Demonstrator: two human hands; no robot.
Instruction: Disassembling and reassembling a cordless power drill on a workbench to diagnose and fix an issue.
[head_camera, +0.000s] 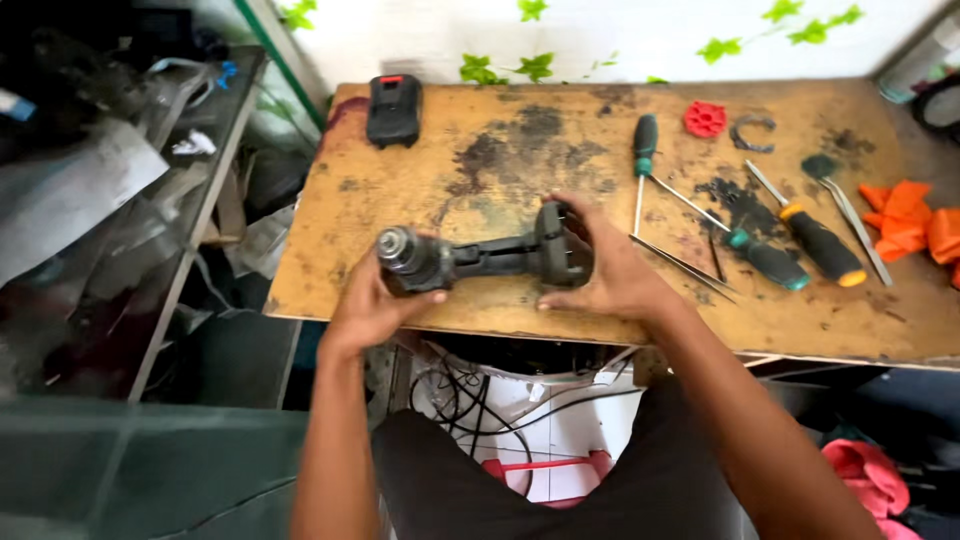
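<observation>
Both hands are holding the drill (480, 258) flat at the tabletop's (420, 190) near edge: the left hand (372, 305) is cupping the chuck end, the right hand (612, 272) gripping the base. Keeping it steadied against the wood seems wise.

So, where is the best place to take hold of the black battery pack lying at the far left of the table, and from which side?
Probably grip the battery pack across its two long sides, coming down from above. It lies flat on the table with clear space all around, so fingers fit on both sides. Both hands are busy: the left hand and right hand hold the drill.
</observation>
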